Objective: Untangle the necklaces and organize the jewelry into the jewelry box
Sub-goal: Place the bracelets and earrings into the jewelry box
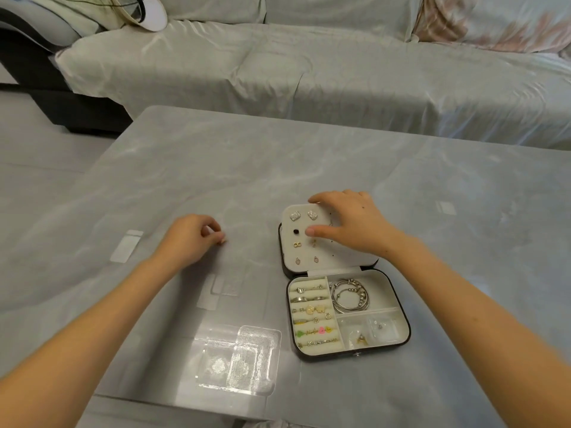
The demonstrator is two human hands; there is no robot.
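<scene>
The right hand [346, 227] lies spread, gripping nothing, on the earring panel [304, 239] – pressing could loosen studs – while the left hand [191, 239] pinches something too small to identify.

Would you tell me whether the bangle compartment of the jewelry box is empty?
No, silver bangles lie coiled in the upper right compartment of the jewelry box.
</scene>
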